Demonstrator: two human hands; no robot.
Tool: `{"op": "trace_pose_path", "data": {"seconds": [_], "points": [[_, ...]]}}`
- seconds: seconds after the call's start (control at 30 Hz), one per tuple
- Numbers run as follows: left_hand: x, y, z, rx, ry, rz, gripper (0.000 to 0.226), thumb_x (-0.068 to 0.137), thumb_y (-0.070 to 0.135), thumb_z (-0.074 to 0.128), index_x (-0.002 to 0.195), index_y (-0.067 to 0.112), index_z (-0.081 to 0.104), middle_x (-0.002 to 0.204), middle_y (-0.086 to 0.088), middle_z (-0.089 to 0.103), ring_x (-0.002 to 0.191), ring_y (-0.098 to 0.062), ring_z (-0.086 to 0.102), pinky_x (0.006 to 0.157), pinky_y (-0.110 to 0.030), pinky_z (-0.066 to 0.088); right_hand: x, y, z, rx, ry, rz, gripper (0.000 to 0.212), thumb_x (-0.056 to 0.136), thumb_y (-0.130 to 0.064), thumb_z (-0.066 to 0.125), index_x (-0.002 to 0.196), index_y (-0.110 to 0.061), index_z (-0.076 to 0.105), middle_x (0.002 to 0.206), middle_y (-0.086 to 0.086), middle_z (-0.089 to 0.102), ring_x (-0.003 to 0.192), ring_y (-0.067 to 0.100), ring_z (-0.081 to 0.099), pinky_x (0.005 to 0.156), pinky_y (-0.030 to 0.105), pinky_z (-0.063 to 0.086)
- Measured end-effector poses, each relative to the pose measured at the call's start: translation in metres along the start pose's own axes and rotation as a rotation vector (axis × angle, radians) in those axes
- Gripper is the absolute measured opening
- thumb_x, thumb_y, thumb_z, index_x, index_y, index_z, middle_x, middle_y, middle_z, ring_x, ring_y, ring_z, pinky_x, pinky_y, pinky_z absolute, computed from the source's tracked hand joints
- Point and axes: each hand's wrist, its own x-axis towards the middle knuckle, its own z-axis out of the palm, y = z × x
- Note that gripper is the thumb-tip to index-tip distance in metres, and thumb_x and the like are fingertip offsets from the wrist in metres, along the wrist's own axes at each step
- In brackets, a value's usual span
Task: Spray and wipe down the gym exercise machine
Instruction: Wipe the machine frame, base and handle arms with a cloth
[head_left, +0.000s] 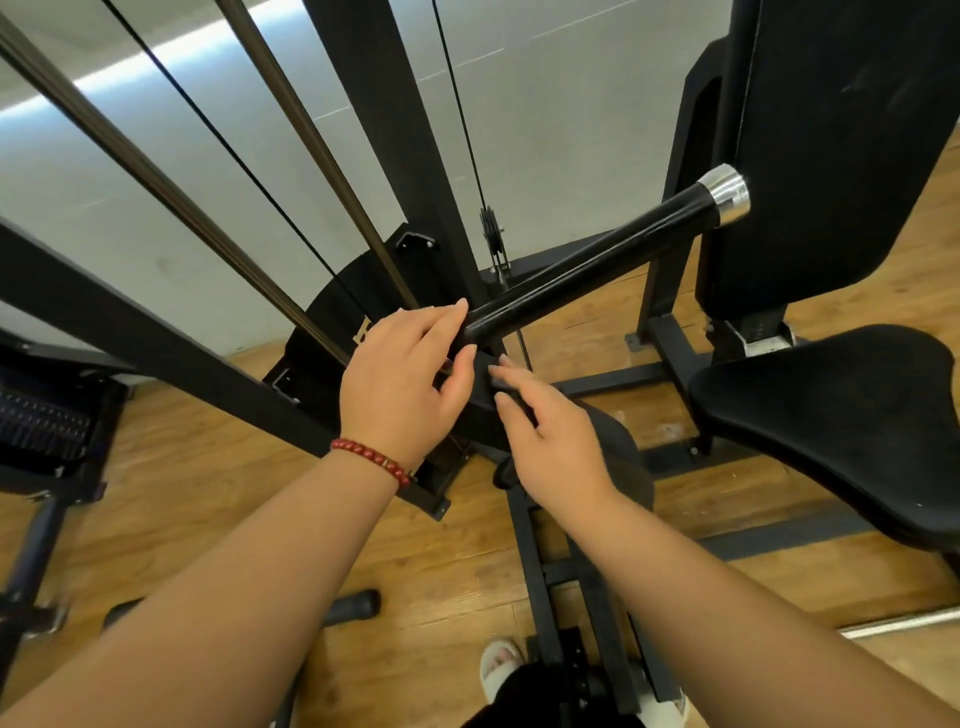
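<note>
The black exercise machine (405, 156) fills the view, with cables and guide rods rising at the left. A black handle bar (597, 265) with a chrome end cap (727, 195) slants up to the right. My left hand (400, 379), with a red bead bracelet on the wrist, holds the bar's lower end between fingers and thumb. My right hand (550, 441) lies just below, its fingers straight and touching the black frame piece under the bar. No spray bottle or cloth is in view.
A black padded seat (831, 426) and back pad (831, 130) stand at the right. The weight stack (41, 421) sits at the far left. The machine's base rails (561, 561) cross the wooden floor (208, 499). My sandalled foot (501, 665) shows near the bottom.
</note>
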Motion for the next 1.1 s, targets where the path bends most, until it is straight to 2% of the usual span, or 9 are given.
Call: {"op": "trace_pose_path", "data": {"seconds": [0.07,0.13,0.27,0.33,0.5,0.57,0.73,0.97,1.1], "points": [[0.0,-0.001,0.001,-0.004,0.035,0.0,0.04,0.092,0.028,0.054,0.127,0.01,0.062,0.109,-0.006,0.068,0.103,-0.023,0.062,0.093,-0.029,0.037,-0.004,0.01,-0.005,-0.015,0.003,-0.025,0.034,0.102,-0.022,0.048,0.135,-0.025,0.056,0.132,-0.024,0.046,0.129,-0.008,0.039,0.105,0.007,0.03],[-0.003,0.0,-0.001,0.004,0.071,0.023,0.038,0.093,0.027,0.053,0.126,0.011,0.062,0.112,-0.005,0.067,0.108,-0.023,0.059,0.101,-0.032,0.035,-0.002,0.034,-0.017,-0.044,0.064,0.14,0.032,0.103,-0.023,0.045,0.133,-0.025,0.057,0.13,-0.019,0.052,0.124,-0.003,0.045,0.098,0.008,0.033],[-0.034,0.015,-0.003,0.025,0.054,0.359,0.037,0.091,0.023,0.053,0.124,0.012,0.063,0.128,-0.006,0.062,0.127,-0.022,0.046,0.118,-0.042,0.016,0.004,0.066,-0.032,-0.12,0.151,0.523,0.032,0.104,-0.027,0.042,0.133,-0.025,0.056,0.135,-0.001,0.057,0.123,0.018,0.052,0.089,0.022,0.036],[-0.045,0.028,-0.003,-0.005,-0.021,0.409,0.038,0.09,0.023,0.051,0.123,0.011,0.065,0.131,-0.008,0.06,0.129,-0.023,0.044,0.117,-0.04,0.02,0.001,0.054,-0.025,-0.093,0.177,0.469,0.031,0.103,-0.025,0.045,0.131,-0.025,0.058,0.131,-0.003,0.059,0.118,0.013,0.053,0.091,0.02,0.038],[-0.027,0.035,0.006,0.091,-0.205,0.361,0.04,0.087,0.028,0.05,0.12,0.012,0.066,0.127,-0.006,0.063,0.126,-0.024,0.053,0.108,-0.038,0.034,-0.027,0.026,-0.008,0.021,0.093,0.032,0.034,0.101,-0.017,0.05,0.133,-0.025,0.057,0.125,-0.016,0.06,0.117,-0.006,0.053,0.098,0.01,0.04],[-0.022,0.034,0.015,0.219,-0.253,0.406,0.046,0.088,0.033,0.047,0.124,0.01,0.064,0.128,-0.008,0.063,0.126,-0.026,0.053,0.108,-0.04,0.037,-0.021,0.043,-0.015,-0.017,0.122,0.087,0.032,0.102,-0.018,0.048,0.132,-0.023,0.058,0.126,-0.014,0.06,0.119,-0.002,0.053,0.1,0.014,0.04],[-0.031,0.025,0.039,0.488,-0.249,0.467,0.056,0.098,0.039,0.027,0.13,0.008,0.06,0.129,-0.009,0.062,0.117,-0.027,0.057,0.098,-0.04,0.03,-0.002,0.082,-0.036,-0.088,0.207,0.534,0.031,0.104,-0.027,0.041,0.129,-0.024,0.059,0.13,-0.002,0.059,0.121,0.017,0.051,0.091,0.023,0.035],[-0.031,0.013,0.058,0.495,-0.014,0.605,0.039,0.099,0.033,0.032,0.093,0.015,0.067,0.087,0.002,0.063,0.084,-0.02,0.06,0.077,-0.036,0.031,-0.025,0.06,-0.01,0.008,0.215,0.21,0.032,0.1,-0.024,0.052,0.131,-0.027,0.059,0.13,-0.02,0.052,0.124,-0.005,0.045,0.101,0.011,0.032],[-0.03,0.011,0.063,0.488,0.05,0.619,0.036,0.1,0.034,0.035,0.091,0.015,0.066,0.085,0.002,0.062,0.082,-0.021,0.059,0.077,-0.036,0.031,-0.016,0.086,-0.025,0.007,0.266,0.351,0.027,0.102,-0.025,0.048,0.126,-0.025,0.062,0.121,-0.013,0.059,0.119,0.007,0.053,0.092,0.014,0.037]]}}
